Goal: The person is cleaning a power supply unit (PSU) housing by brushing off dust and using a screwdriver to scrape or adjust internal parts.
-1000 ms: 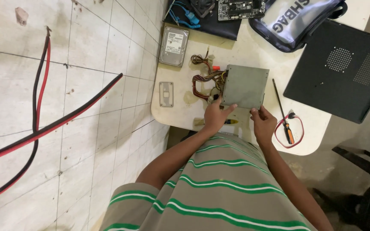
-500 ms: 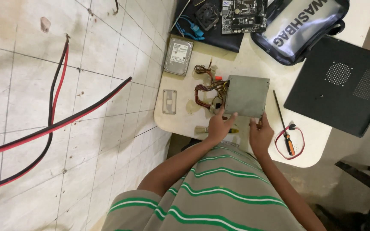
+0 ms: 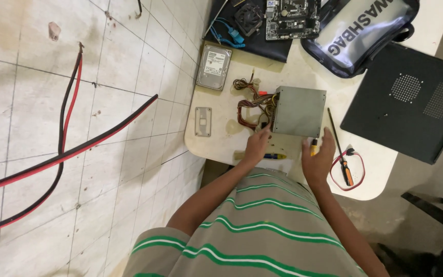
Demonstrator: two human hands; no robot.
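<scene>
Your left hand [image 3: 257, 147] rests its fingertips on the lower left corner of the power supply unit [image 3: 299, 111], fingers loosely spread and gripping nothing. Your right hand [image 3: 318, 160] sits at the box's lower right edge, curled around a small yellow-handled tool [image 3: 314, 147] whose tip touches the casing; its shaft is hidden, so you cannot tell what kind it is.

The power supply unit lies flat just right of the frame's centre, on the cream bench [image 3: 216, 146]. It is a dull grey sheet-metal box, nearly square from above, its slightly longer side running left to right with a small clockwise tilt. Its bundle of wires [image 3: 249, 105], red, yellow and black, spills from the left face and loops toward the left of the frame.

Just right of the box, a long screwdriver [image 3: 338, 147] with an orange handle lies almost vertical in the frame, handle toward you, inside a loop of red cable [image 3: 361, 172]. Upper left of the box lies a metallic hard drive [image 3: 214, 67], and below it a small grey plate [image 3: 203, 121]. A black perforated case panel [image 3: 411, 102] fills the right side. At the top edge sit a green-black motherboard [image 3: 292, 18] and a glossy black wash bag [image 3: 360, 33].
</scene>
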